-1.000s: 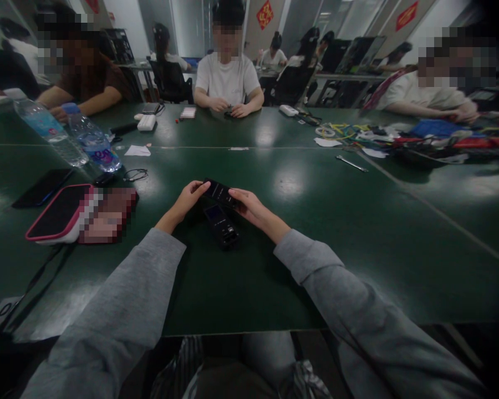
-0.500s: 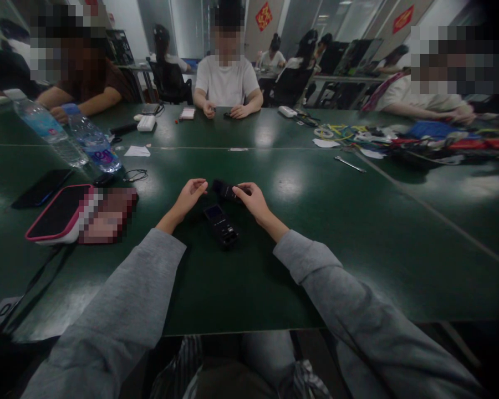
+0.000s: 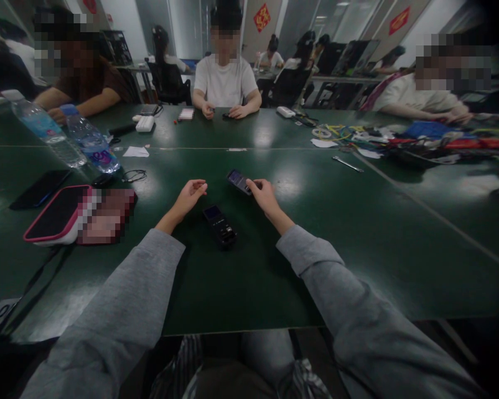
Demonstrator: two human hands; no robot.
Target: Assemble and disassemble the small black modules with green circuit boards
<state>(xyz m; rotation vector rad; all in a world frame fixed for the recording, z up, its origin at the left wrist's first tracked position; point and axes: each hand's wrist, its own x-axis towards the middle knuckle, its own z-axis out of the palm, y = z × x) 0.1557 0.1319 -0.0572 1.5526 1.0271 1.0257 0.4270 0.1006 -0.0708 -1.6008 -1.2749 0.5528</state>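
My right hand (image 3: 266, 198) grips the near end of a small black handheld device (image 3: 238, 180) with a screen and buttons, thumb on top. It is tilted, its screen end toward the far left; I cannot tell whether it touches the table. A similar black device with a screen and keys (image 3: 219, 224) lies face up on the green table, between my forearms. My left hand (image 3: 188, 198) is at the left of both devices, fingers loosely curled, a small gap to the thumb, nothing visible in it.
Two water bottles (image 3: 45, 130) stand at the left. Near them lie a dark phone (image 3: 39, 188), a pink-rimmed device (image 3: 60, 213) and a thin cable (image 3: 134, 175). A wrench (image 3: 347, 164) and tangled cables (image 3: 424, 144) lie at the right. Several people sit around the table.
My right hand has moved right and slightly away from me with the device, which now shows its screen more clearly. The left hand and the other device have stayed put.
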